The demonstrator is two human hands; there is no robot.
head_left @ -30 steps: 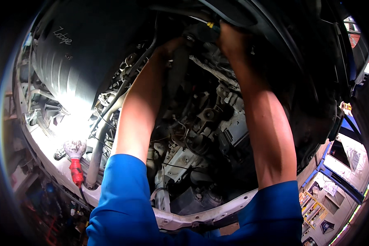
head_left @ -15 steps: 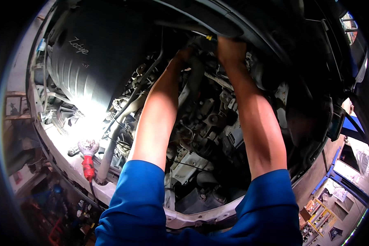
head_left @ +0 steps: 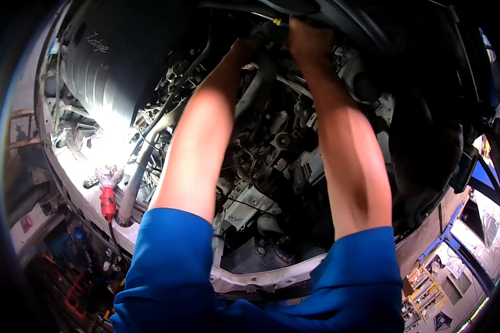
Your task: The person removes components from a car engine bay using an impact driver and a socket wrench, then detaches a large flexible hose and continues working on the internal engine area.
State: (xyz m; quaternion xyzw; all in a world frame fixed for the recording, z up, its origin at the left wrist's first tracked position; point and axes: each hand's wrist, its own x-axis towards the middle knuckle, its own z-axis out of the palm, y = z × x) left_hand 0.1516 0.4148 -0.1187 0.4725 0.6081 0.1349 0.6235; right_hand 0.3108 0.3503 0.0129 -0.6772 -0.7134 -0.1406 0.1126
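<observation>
A: Where do the 2 hands sit against the part they work on?

B: Both reach to the far end of the engine bay (head_left: 272, 166), up under the dark edge at the top of the view. The right hand (head_left: 308, 36) is closed around a small yellow and dark fitting (head_left: 278, 23) that shows just at its left side. The left hand (head_left: 250, 44) lies just beside it, a little nearer and to the left, curled against a dark hose (head_left: 261, 77) that runs down toward the near side.

A: So which hand is closer to the fitting?

B: The right 1 touches it; the left is beside it, and I cannot tell whether its fingers grip the hose or only rest there, since shadow hides them.

A: How does the thing lie?

B: Only its tip shows, so its long axis is unclear. The hose under it runs far to near, roughly along the left forearm (head_left: 200, 139).

A: Anything else close by?

B: A black plastic engine cover (head_left: 111, 61) sits far left, well apart from the hands. A red-handled work lamp (head_left: 108, 191) lies at the left on the pale front panel (head_left: 261, 277), shining brightly. Both blue sleeves (head_left: 166, 266) come in from the near edge. A yellow rack of parts (head_left: 425, 294) stands near right, below the car
</observation>
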